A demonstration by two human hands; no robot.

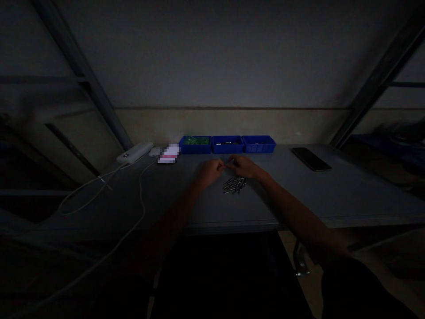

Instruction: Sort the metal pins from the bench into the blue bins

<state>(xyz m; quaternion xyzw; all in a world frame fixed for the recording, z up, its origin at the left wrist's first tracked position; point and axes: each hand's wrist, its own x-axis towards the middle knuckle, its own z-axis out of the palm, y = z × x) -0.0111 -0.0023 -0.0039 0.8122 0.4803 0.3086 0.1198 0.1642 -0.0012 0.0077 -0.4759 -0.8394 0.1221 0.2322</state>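
Note:
My left hand point(213, 171) is closed in a pinch above the grey table point(186, 195). Close to its right, my right hand point(244, 166) also has its fingers pressed together, and the fingertips of both nearly meet. Whatever lies between them is too small and dark to make out. Just below the hands, a loose pile of slim shiny metal pins point(235, 184) rests on the tabletop. Behind the hands stand three blue bins in a row: the left bin point(195, 149) has green contents, while the middle bin point(227, 149) and right bin point(259, 147) hold small parts.
A dark phone point(311, 159) lies at the right. Toward the left sit a white power strip point(135, 153), a lit, blurred-out screen point(169, 153) and a white cable point(142, 195) running over the table's front edge. Metal frame posts point(99, 102) flank the table, with a wall behind.

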